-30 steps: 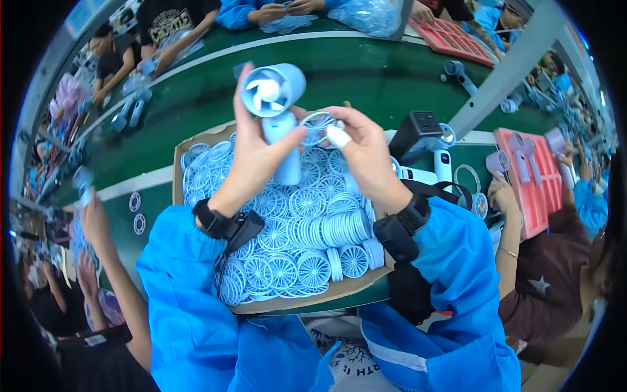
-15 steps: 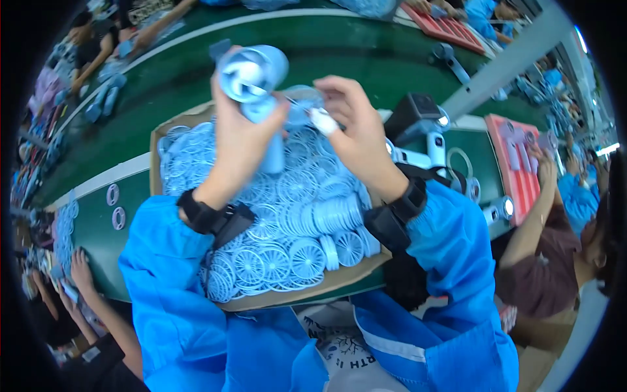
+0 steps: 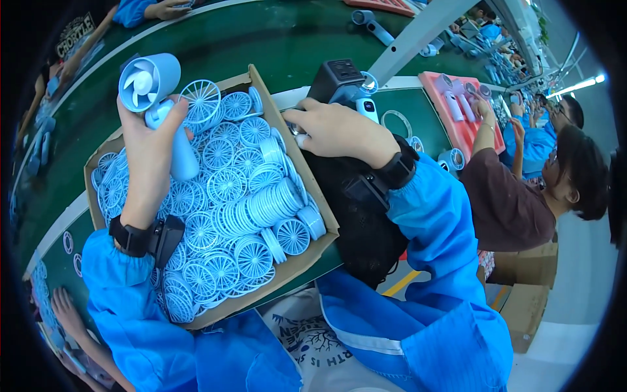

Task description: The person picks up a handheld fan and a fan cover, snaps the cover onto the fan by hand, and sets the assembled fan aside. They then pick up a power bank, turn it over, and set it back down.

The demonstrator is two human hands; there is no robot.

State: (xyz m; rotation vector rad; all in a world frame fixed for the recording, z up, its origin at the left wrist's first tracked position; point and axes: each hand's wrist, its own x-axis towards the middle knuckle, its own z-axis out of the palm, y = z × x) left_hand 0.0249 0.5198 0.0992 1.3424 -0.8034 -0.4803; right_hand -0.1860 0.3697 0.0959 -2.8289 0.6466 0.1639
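My left hand (image 3: pixel 147 140) is wrapped round a light blue handheld fan (image 3: pixel 179 153), with white blades showing in its round head. A round spoked grille (image 3: pixel 201 104) is beside the thumb, over the pile; whether the hand touches it I cannot tell. Below lies a cardboard box (image 3: pixel 287 108) filled with loose and stacked light blue grilles (image 3: pixel 225 176). Past the box's right edge, my right hand (image 3: pixel 343 130) has its fingers bent downward beside a black block-shaped device (image 3: pixel 333 78). Something small and pale shows at those fingertips, too hidden to name.
A green conveyor belt (image 3: pixel 261 42) runs across the far side. At right, a person's hand (image 3: pixel 483 111) reaches to a pink tray (image 3: pixel 434 88) with fans. A grey metal post (image 3: pixel 418 39) slants up behind the device. Another person's hand (image 3: pixel 65 310) is at left.
My hands have moved apart: the left moved left with the fan, while the right left the grille and went down by the black device. The view has turned to the right.
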